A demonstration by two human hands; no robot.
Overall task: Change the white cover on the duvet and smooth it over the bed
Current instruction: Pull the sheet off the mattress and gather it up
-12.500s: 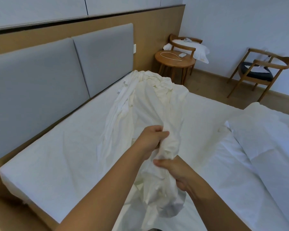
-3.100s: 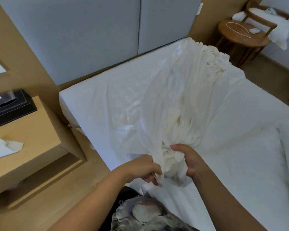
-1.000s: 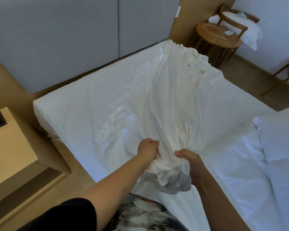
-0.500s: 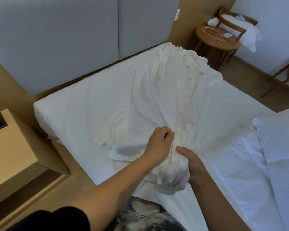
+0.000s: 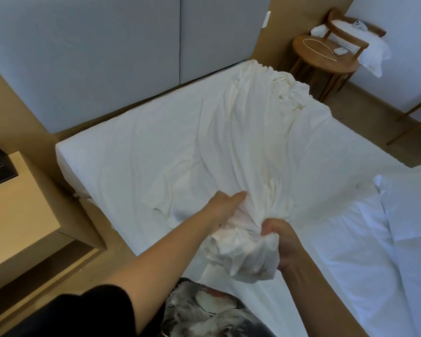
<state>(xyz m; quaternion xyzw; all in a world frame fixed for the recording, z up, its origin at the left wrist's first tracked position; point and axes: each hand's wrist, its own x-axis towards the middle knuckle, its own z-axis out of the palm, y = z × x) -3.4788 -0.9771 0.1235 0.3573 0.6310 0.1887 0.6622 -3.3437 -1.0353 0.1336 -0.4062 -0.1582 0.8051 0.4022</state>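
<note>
the white cover [image 5: 238,142] lies in a long rumpled strip across the bed [image 5: 102,154]. its far end is heaped near the headboard and its near end is gathered into a bundle at the bed's edge. the right hand [image 5: 283,242] is closed tight around that bundle, fingers wrapped round a thick wad of cloth. the left hand [image 5: 225,207] is just beside it, thumb laid along the cloth and fingers curled down into the folds, gripping a gather; its fingertips are hidden in the fabric. what looks like the duvet [image 5: 408,210] lies apart on the right, not inside the cover.

so the job reads as early. the cover is out on the bed and being sorted by hand, most likely to find an opening or a corner. left to do: get the duvet into the cover, work it down to the corners, close it, then spread it over the bed and smooth out the creases. a wooden counter [image 5: 22,205] stands beside the bed on the left.
</note>
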